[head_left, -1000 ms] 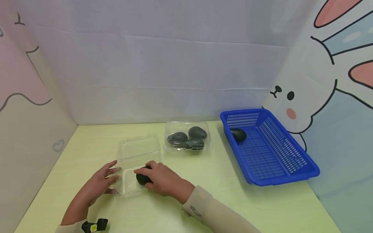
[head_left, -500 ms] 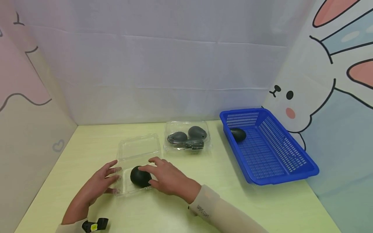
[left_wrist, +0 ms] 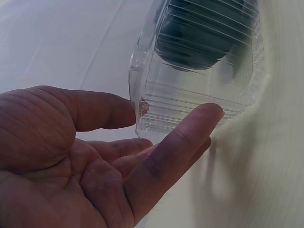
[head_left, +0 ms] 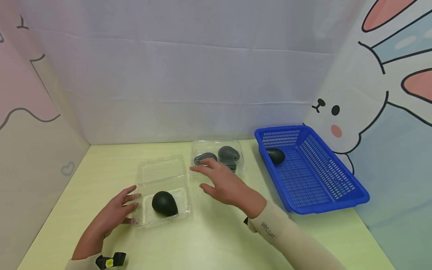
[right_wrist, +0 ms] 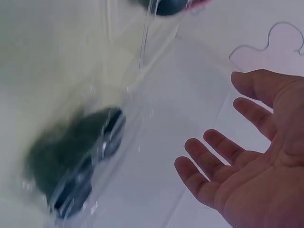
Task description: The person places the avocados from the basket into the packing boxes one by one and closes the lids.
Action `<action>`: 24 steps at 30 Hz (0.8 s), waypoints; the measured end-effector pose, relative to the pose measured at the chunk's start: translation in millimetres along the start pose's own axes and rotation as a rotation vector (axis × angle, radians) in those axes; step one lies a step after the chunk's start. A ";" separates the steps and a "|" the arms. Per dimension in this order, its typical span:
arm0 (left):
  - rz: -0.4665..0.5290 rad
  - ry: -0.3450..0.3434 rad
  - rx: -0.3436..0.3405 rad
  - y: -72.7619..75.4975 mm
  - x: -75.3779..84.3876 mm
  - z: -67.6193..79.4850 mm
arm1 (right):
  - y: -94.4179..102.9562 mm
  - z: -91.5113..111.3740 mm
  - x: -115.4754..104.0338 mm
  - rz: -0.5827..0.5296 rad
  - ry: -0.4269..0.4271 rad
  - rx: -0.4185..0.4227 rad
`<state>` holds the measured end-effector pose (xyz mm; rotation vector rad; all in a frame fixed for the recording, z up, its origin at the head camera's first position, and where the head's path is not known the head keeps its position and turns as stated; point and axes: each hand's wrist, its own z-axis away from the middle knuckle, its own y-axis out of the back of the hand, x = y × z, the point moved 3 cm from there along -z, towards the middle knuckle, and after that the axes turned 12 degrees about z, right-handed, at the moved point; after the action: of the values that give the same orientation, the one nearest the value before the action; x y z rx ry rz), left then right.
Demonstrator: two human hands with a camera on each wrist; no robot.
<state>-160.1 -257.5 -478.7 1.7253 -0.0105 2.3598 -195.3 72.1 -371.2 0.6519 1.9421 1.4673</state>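
Note:
A dark, pear-shaped avocado [head_left: 164,203] lies in the lower half of an unlatched clear plastic clamshell box [head_left: 182,195], whose lid lies folded back. My left hand [head_left: 116,210] is at the box's left side, its fingers spread and touching the wall and rim. The left wrist view shows the thumb [left_wrist: 107,110] by the rim and a finger [left_wrist: 199,126] along the ribbed wall. Lifted to the right of the box, my right hand [head_left: 224,183] holds nothing, its fingers spread. It covers part of a second clear clamshell box [head_left: 199,146].
That second box, lid down, contains several dark avocados [head_left: 228,153] near the back wall. On the right stands a blue plastic basket [head_left: 327,205] with one dark avocado [head_left: 276,156] at its left side. Fabric walls enclose the pale tabletop [head_left: 209,243].
My right hand has let go of the avocado, leaving it in the box, and moved up and right. My left hand has stayed at the box's side.

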 end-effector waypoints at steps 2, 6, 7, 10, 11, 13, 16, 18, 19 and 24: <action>-0.001 -0.004 -0.002 0.1 0.6 0.2 | 10.2 2.7 11.6 0.016 -0.014 0.038; -0.001 -0.008 0.000 -0.1 1.1 0.5 | 27.9 8.6 33.8 0.047 -0.056 0.098; 0.000 -0.010 -0.001 -0.3 1.2 0.7 | 31.5 10.1 39.1 0.051 -0.068 0.107; 0.001 -0.009 0.002 -0.7 1.1 0.8 | 41.4 15.2 52.7 0.059 -0.115 0.103; 0.000 -0.008 0.002 -0.8 1.0 0.7 | 44.3 17.0 56.6 0.062 -0.127 0.103; 0.000 -0.006 0.003 -0.6 0.9 0.6 | 48.9 20.5 64.4 0.062 -0.147 0.106; 0.001 -0.002 0.004 -0.4 0.9 0.9 | 53.4 24.5 74.7 0.069 -0.164 0.117; 0.001 -0.001 0.006 -0.4 0.8 1.3 | 55.1 26.2 81.5 0.071 -0.173 0.118; 0.001 -0.001 0.007 -0.4 0.7 1.3 | 56.0 26.9 84.8 0.072 -0.184 0.113; 0.008 -0.009 0.007 -0.5 0.5 1.0 | 63.6 30.0 100.1 0.081 -0.244 0.095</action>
<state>-159.2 -257.0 -478.0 1.7419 -0.0108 2.3608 -241.5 178.9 -333.4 0.9172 1.8209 1.2821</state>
